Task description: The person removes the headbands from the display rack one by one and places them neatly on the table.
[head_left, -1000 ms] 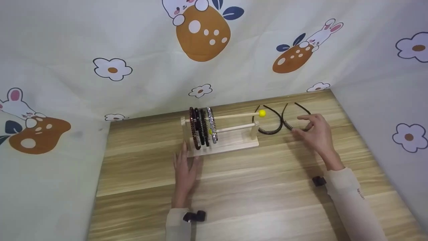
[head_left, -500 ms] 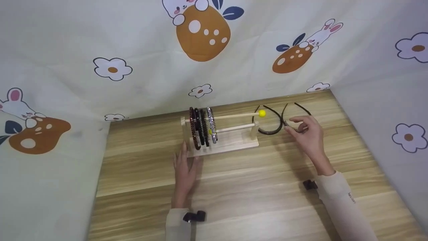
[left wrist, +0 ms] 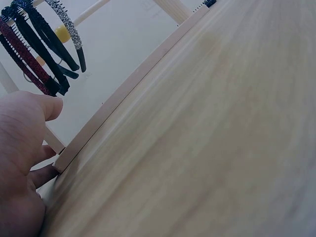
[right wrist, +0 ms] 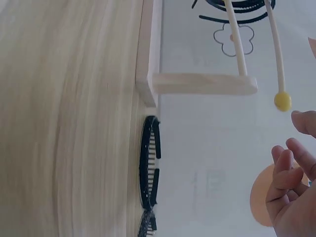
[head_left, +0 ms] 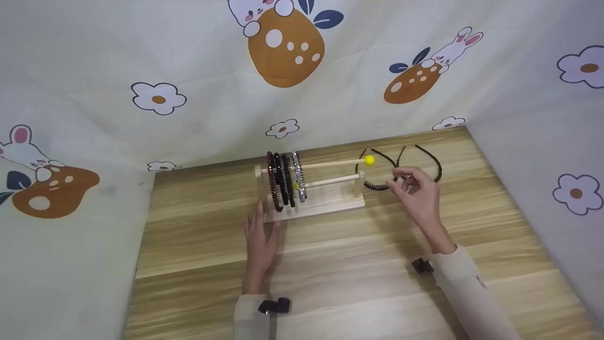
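Observation:
A pale wooden rack (head_left: 330,206) stands on the table, with several headbands hung at the left of its upper rod. Among them are a dark red headband (head_left: 272,182), black ones and a silver glittery headband (head_left: 299,177). My left hand (head_left: 261,243) rests with extended fingers against the left end of the rack's base. To the rack's right lie two black headbands, a left one (head_left: 376,186) and a right one (head_left: 440,166). Above them hovers my right hand (head_left: 419,200), thumb and forefinger apart, nothing between them. In the right wrist view its fingers (right wrist: 286,180) are loosely bent.
A yellow ball (head_left: 370,160) caps the right end of the upper rod, close to my right hand. The wood-grain table (head_left: 330,274) meets a patterned cloth wall (head_left: 212,132) behind the rack, and another cloth wall stands at the right.
My right hand has moved left over the loose headbands, toward the rack, uncovering more of the right headband. The left hand, the rack and its headbands have stayed put.

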